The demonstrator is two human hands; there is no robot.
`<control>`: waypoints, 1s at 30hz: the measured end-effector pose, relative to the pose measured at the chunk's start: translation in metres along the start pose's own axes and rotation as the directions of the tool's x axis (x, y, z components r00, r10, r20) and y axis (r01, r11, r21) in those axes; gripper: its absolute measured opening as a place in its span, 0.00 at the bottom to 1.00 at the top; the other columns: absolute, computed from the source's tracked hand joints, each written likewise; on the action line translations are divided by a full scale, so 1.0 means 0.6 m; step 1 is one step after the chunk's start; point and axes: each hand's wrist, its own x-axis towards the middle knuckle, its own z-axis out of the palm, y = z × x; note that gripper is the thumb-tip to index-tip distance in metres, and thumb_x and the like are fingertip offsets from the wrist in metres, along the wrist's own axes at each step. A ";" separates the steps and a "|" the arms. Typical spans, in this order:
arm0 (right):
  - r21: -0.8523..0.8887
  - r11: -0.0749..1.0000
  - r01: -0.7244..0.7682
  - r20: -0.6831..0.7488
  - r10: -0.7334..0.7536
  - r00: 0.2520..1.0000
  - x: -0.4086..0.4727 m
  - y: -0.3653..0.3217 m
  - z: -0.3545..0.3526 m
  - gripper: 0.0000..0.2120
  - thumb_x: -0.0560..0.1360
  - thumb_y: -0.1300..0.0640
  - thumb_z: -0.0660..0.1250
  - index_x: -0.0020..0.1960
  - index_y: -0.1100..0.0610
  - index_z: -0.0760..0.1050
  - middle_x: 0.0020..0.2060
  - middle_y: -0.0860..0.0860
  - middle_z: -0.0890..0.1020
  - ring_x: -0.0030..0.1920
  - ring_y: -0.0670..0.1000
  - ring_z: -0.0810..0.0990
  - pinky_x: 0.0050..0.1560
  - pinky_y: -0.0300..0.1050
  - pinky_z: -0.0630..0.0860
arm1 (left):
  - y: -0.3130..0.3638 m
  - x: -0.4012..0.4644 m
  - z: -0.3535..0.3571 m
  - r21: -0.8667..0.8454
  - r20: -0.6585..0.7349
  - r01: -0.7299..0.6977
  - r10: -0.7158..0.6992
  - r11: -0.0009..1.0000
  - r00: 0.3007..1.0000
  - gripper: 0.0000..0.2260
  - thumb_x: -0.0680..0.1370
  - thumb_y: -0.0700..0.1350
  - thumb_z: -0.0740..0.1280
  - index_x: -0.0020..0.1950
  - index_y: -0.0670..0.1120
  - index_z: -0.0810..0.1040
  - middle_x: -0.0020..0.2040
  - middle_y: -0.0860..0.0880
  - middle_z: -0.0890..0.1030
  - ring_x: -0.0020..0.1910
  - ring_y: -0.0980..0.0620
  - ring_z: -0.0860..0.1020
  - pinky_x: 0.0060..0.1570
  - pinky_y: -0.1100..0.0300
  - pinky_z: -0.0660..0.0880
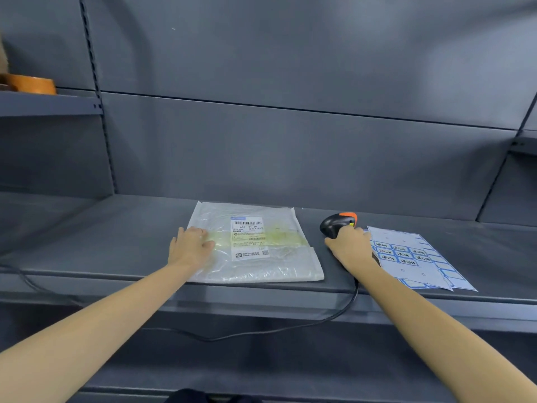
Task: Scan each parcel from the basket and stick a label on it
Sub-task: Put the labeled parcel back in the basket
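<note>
A flat clear plastic parcel [255, 245] is lying under the left hand [190, 247]. The black scanner [337, 223] is sitting in the right hand [350, 247], label sheets [418, 257] lying just beside it.

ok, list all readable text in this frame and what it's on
"661- C1 69": large code on the shipping label of the bubble-mailer parcel, below its top barcode; last characters uncertain.
Rest of the shipping label, smaller print, second barcode, QR code: too small to read.
Sticker sheets, blue-framed stickers with dark handwritten-style marks: blurred, not readable.
Barcode scanner, tape roll: no visible text.
</note>
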 end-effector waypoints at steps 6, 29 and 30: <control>-0.001 0.998 -0.057 0.069 0.057 0.996 0.021 0.023 -0.021 0.24 0.82 0.47 0.49 0.66 0.63 0.70 0.59 0.62 0.75 0.64 0.63 0.69 0.63 0.52 0.62 | -0.004 -0.003 0.003 0.016 -0.028 -0.035 0.036 0.999 0.999 0.18 0.80 0.45 0.60 0.70 0.44 0.71 0.69 0.46 0.72 0.74 0.45 0.58 0.70 0.49 0.59; -0.143 0.884 -0.444 0.382 0.463 0.799 0.048 0.251 -0.153 0.19 0.77 0.48 0.67 0.38 0.61 0.65 0.37 0.54 0.72 0.43 0.56 0.75 0.48 0.45 0.70 | 0.024 -0.043 -0.014 -0.183 -0.294 0.011 -0.065 0.983 0.954 0.14 0.72 0.32 0.65 0.56 0.42 0.78 0.56 0.39 0.78 0.52 0.37 0.76 0.55 0.47 0.73; -0.045 0.886 -0.461 0.400 0.439 0.805 0.053 0.251 -0.151 0.15 0.77 0.52 0.68 0.41 0.60 0.68 0.41 0.56 0.74 0.48 0.58 0.76 0.50 0.48 0.72 | 0.024 -0.042 -0.015 -0.183 -0.296 0.006 -0.061 0.983 0.953 0.14 0.72 0.32 0.64 0.56 0.42 0.78 0.55 0.39 0.78 0.52 0.37 0.76 0.55 0.47 0.73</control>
